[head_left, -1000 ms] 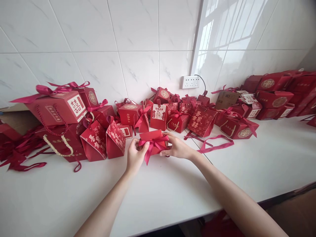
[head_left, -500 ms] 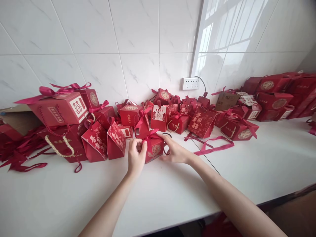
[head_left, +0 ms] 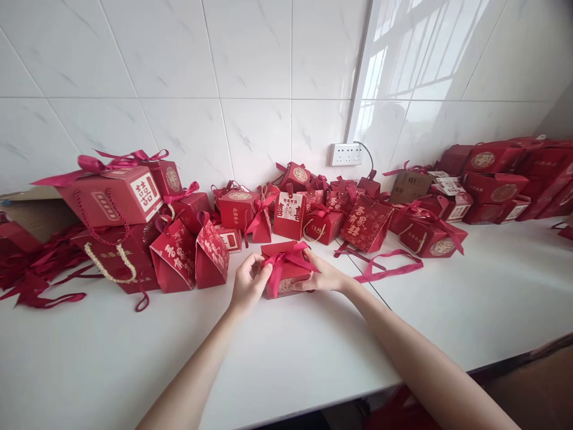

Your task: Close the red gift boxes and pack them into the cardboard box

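Note:
A small red gift box [head_left: 286, 289] sits on the white table in front of me, with a crimson ribbon [head_left: 283, 266] tied in a bow on its top. At the box's left, my left hand [head_left: 251, 282] is closed, thumb and fingers pinching the left side of the bow. My right hand [head_left: 326, 272] grips the box from the right, its thumb along the front face and its fingers by the upper edge. The ribbon partly covers the gold pattern on the front, and the right fingertips are partly hidden.
Finished-looking red bags [head_left: 172, 254] and a large box [head_left: 110, 197] crowd the left. More red boxes [head_left: 324, 224] line the tiled wall, below a socket strip [head_left: 346, 154]. A loose ribbon [head_left: 389, 263] lies right of my hand; stacked boxes [head_left: 496, 161] fill the far right.
The gift box has turned and shifted slightly right, so the bow faces me more. My right hand has moved in from open fingers beside the box to a grip on it.

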A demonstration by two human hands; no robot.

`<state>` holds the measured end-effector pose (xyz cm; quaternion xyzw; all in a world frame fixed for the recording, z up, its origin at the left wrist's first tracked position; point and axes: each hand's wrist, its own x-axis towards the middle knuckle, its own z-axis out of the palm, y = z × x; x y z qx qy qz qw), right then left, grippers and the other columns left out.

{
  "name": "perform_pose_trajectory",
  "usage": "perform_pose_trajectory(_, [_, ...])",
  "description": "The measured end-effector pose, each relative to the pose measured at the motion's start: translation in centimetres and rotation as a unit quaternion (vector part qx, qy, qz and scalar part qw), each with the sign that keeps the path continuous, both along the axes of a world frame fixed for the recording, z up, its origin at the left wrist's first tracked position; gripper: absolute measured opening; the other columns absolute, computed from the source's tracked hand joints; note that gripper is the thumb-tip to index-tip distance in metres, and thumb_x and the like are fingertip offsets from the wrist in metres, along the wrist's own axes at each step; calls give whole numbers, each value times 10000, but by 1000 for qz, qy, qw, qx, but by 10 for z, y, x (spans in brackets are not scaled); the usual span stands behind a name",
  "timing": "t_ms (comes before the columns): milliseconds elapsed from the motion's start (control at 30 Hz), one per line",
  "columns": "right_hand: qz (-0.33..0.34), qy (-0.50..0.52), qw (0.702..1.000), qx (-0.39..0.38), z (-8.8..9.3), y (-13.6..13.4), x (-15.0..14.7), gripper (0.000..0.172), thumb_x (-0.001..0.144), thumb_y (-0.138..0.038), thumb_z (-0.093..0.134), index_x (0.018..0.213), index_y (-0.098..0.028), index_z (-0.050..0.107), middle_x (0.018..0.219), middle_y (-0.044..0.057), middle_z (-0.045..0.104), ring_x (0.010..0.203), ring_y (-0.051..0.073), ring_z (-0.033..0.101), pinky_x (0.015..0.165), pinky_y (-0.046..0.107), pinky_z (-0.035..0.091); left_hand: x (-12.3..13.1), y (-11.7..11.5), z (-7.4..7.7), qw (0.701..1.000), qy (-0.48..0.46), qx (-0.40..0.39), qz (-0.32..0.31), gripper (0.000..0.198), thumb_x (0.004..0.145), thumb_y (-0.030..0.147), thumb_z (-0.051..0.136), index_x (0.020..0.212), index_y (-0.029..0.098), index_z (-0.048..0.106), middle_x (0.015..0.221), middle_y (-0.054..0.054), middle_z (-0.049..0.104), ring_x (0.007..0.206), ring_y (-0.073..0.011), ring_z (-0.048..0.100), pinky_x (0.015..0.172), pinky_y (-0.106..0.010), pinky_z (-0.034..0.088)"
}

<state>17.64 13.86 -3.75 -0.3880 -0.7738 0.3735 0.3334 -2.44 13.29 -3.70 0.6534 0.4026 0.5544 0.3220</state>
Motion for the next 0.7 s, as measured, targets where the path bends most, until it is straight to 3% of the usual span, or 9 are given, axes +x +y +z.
perform_pose_trajectory(167, [-20, -40, 973, 225, -5, 2, -4, 953, 621, -351, 721, 1367, -162, 159, 1352, 209, 346, 1252, 351, 369, 999, 532, 350, 4, -3, 4, 992, -51, 48, 105, 155, 802, 341, 529, 761, 197, 490, 660, 16, 514, 624, -129, 521, 597, -232, 433])
perform_pose_trajectory(300, [-37, -62, 943, 323, -6, -3, -9, 986, 688, -453, 684, 1402, -166, 68, 1398, 234, 262, 1319, 364, 271, 1039, 554, 300, 5, -9, 5, 960, 7, 230, 162, 74, 820, 252, 559, 785, 195, 527, 770, -7, 492, 713, -131, 505, 658, -254, 446])
perform_pose_trajectory(400, [-83, -37, 925, 368, -4, -9, -14, 877, 776, -455, 614, 1409, -191, 67, 1394, 217, 257, 1322, 328, 282, 1042, 526, 326, 8, -19, 7, 912, 66, 372, 159, 33, 800, 196, 613, 810, 206, 584, 841, -12, 429, 778, -131, 485, 687, -261, 448])
perform_pose_trajectory(467, [-114, -16, 912, 395, -3, -12, -17, 831, 807, -442, 589, 1409, -200, 70, 1386, 211, 262, 1320, 319, 286, 1030, 533, 340, 11, -27, 10, 891, 86, 427, 130, 38, 792, 191, 632, 810, 218, 612, 861, -11, 381, 792, -130, 472, 701, -267, 457])
perform_pose_trajectory(567, [-139, 4, 898, 418, -1, -15, -19, 848, 803, -452, 593, 1408, -219, 46, 1388, 203, 270, 1323, 328, 280, 1023, 564, 331, 16, -37, 16, 879, 100, 458, 91, 38, 799, 202, 628, 787, 238, 633, 864, -7, 323, 791, -132, 444, 725, -291, 468])
perform_pose_trajectory(700, [-157, 9, 901, 404, -1, -17, -20, 818, 805, -449, 587, 1392, -241, 56, 1397, 197, 289, 1318, 351, 291, 1014, 598, 320, 16, -41, 21, 870, 124, 469, 85, 61, 808, 214, 614, 771, 250, 646, 829, 1, 288, 774, -134, 418, 732, -307, 472])
